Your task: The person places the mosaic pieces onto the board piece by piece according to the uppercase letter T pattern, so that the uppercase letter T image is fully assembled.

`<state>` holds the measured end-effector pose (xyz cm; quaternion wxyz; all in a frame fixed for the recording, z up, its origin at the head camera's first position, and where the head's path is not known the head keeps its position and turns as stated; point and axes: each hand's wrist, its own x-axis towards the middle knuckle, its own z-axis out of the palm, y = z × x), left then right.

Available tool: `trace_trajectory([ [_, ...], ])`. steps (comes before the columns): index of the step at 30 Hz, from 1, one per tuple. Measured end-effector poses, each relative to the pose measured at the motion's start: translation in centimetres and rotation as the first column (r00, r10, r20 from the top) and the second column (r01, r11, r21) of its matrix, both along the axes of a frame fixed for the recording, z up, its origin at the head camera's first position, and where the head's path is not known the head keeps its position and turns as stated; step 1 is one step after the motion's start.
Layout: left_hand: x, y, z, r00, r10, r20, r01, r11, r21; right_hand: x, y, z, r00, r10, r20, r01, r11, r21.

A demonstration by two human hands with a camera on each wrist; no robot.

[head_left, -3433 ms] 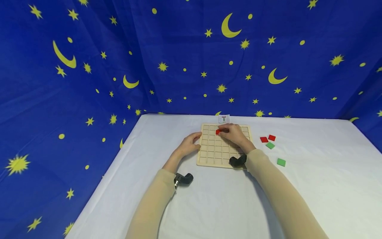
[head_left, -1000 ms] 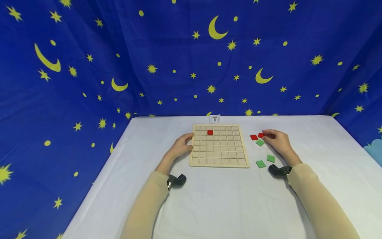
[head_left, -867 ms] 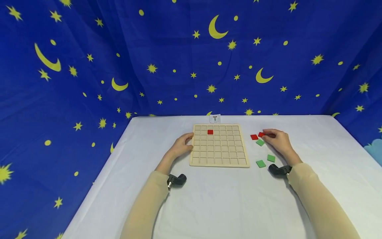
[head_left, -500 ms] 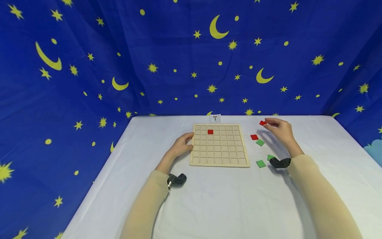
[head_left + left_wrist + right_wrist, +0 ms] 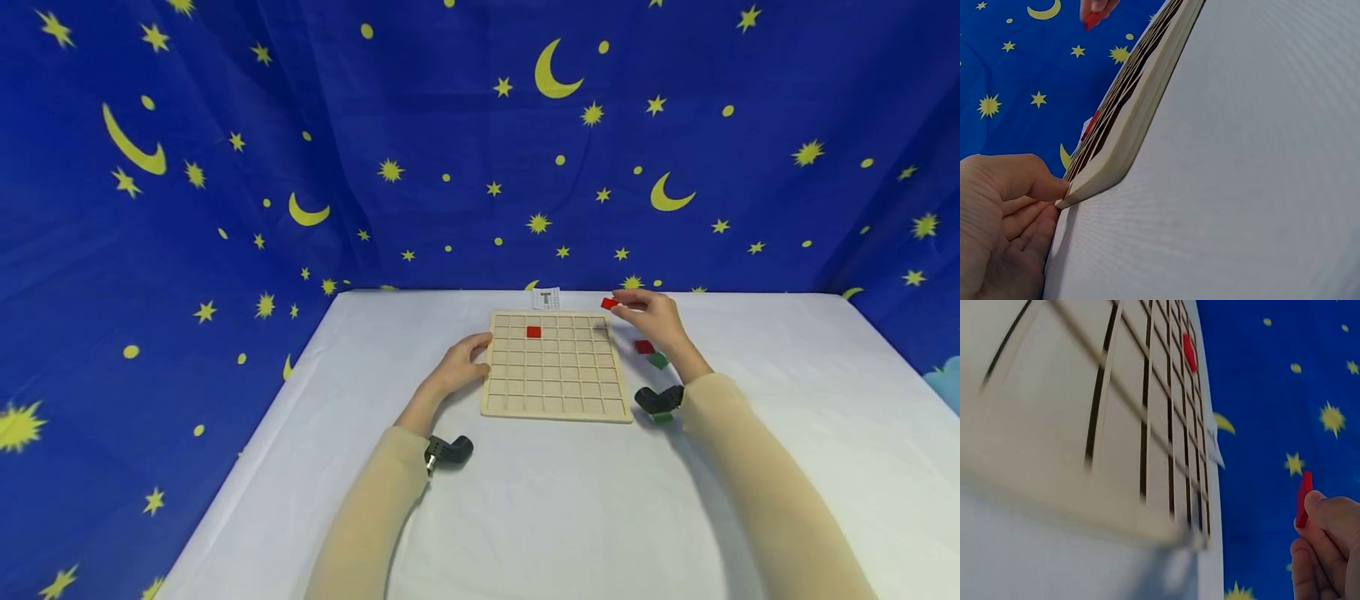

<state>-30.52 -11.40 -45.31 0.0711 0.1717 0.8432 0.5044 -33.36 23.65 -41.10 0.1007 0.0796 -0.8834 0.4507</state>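
Observation:
In the head view a square wooden grid board (image 5: pixel 557 372) lies on the white table. One red tile (image 5: pixel 533 332) sits in a cell of its second row from the back. My right hand (image 5: pixel 656 323) pinches another red tile (image 5: pixel 608 303) between thumb and fingers, raised near the board's back right corner. The right wrist view shows that held tile (image 5: pixel 1304 499) edge-on. My left hand (image 5: pixel 457 367) touches the board's left edge, thumb and index finger spread apart along it. In the left wrist view the thumb (image 5: pixel 1035 178) meets the board's rim.
Right of the board lie a red tile (image 5: pixel 643 347) and a green tile (image 5: pixel 657 360). Another green tile (image 5: pixel 662 417) is partly hidden under the black right wrist camera mount (image 5: pixel 658 400). A printed card (image 5: pixel 546 298) lies behind the board. A blue star-patterned cloth (image 5: pixel 480 142) hangs beyond.
My right hand has placed one red tile in the grid, then lifted another from the right pile and carried it left toward the board. The left hand has stayed at the board's edge.

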Motion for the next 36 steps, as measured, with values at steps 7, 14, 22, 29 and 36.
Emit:
trace_trajectory([
  [7,0.1,0.0,-0.1,1.000,-0.004,0.012,0.004,1.000,-0.012,-0.6,-3.7,-0.3,0.996,0.086,0.031,-0.085,0.995,-0.055],
  [14,0.0,0.1,0.0,1.000,-0.006,0.000,0.006,1.000,-0.021,-1.3,-6.1,-0.5,0.989,0.148,0.014,-0.147,0.987,-0.063],
  [22,-0.1,0.0,-0.2,1.000,-0.010,-0.011,0.010,1.000,-0.014,-1.5,-7.1,-1.1,0.975,0.219,0.034,-0.215,0.973,-0.084],
  [29,0.0,0.0,-0.2,1.000,-0.007,-0.007,0.007,1.000,-0.018,-1.7,-7.7,-2.1,0.972,0.228,0.057,-0.223,0.971,-0.082],
  [36,0.0,-0.1,-0.1,1.000,-0.001,-0.004,0.001,1.000,-0.005,-1.9,-7.8,-3.5,0.973,0.220,0.069,-0.216,0.975,-0.059],
])
